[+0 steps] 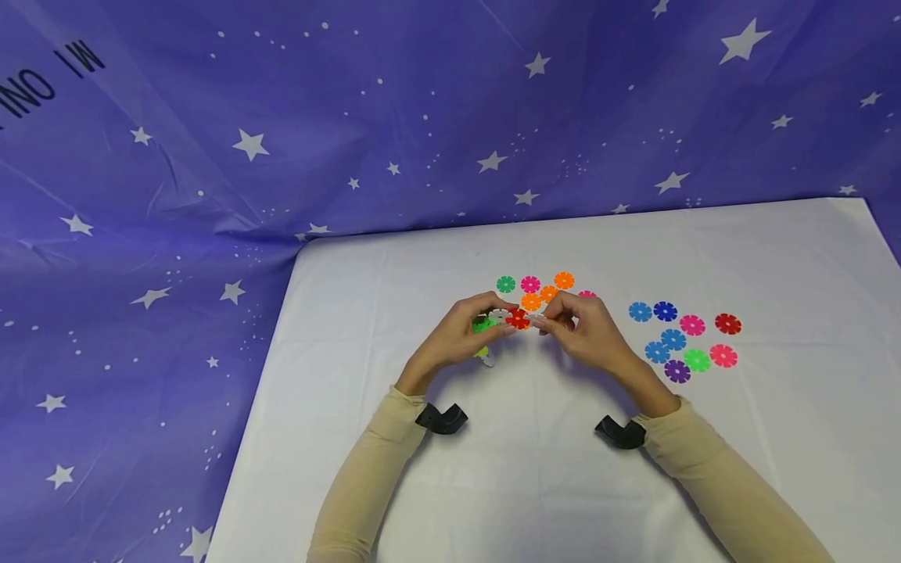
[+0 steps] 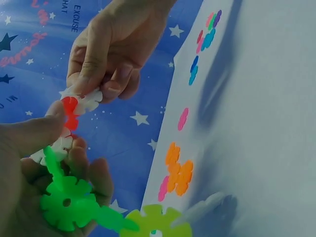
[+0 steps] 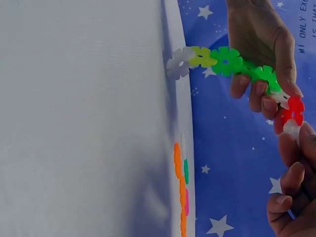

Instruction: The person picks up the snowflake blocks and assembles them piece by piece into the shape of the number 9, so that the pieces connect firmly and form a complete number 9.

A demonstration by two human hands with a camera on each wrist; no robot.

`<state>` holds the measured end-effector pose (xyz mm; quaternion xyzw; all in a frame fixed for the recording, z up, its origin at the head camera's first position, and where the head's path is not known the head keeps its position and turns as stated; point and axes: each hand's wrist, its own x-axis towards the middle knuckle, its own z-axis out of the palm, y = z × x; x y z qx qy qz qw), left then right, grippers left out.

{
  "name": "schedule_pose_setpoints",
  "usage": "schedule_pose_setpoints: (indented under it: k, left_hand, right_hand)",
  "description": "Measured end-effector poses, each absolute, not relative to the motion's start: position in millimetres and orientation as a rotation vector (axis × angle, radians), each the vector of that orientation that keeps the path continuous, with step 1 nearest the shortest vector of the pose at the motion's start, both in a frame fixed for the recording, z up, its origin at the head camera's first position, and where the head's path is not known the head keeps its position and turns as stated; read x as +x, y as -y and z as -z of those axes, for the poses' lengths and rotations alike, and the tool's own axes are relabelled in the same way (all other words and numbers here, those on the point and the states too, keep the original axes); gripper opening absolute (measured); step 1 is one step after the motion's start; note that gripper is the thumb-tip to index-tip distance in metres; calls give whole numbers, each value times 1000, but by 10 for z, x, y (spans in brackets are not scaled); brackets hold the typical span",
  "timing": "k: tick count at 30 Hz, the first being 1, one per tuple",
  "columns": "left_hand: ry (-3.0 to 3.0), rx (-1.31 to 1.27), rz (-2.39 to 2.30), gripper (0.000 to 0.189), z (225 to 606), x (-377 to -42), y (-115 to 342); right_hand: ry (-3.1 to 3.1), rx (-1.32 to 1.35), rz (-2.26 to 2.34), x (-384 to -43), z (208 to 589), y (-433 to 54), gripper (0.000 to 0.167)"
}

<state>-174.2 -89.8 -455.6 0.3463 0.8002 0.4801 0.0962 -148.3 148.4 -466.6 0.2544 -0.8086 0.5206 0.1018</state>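
Observation:
In the head view my left hand (image 1: 464,332) holds a chain of interlocking snowflake discs above the table, thumb and fingers pinching near its red disc (image 1: 518,318). Past that, my right hand (image 1: 584,332) pinches a white disc (image 2: 91,102) that meets the red one's edge; whether it is fully slotted in, I cannot tell. Toward the other end, the left wrist view shows a second white disc (image 2: 60,148), green discs (image 2: 67,202) and a yellow-green disc (image 2: 170,224). A white disc (image 3: 180,64) ends the chain in the right wrist view. Fingers partly cover the joints.
Loose discs lie on the white tablecloth (image 1: 493,485). Behind the hands are orange discs (image 1: 564,280), a green disc (image 1: 505,285) and a pink disc (image 1: 530,285). To the right, a group includes blue discs (image 1: 658,352) and a purple disc (image 1: 677,371). A starry purple cloth (image 1: 422,117) hangs behind.

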Motion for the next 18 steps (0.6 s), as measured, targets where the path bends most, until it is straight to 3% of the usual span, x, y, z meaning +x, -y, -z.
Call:
schedule_pose_setpoints:
  k: [11, 18]
  left_hand:
    - [-2321, 935, -1442, 34, 4482, -1784, 936]
    - [-2280, 911, -1497, 39, 4551, -1839, 1057]
  right_hand:
    - [2513, 810, -1589, -1607, 4681, -1564, 17]
    - [2959, 877, -1249, -1745, 4838, -1571, 36]
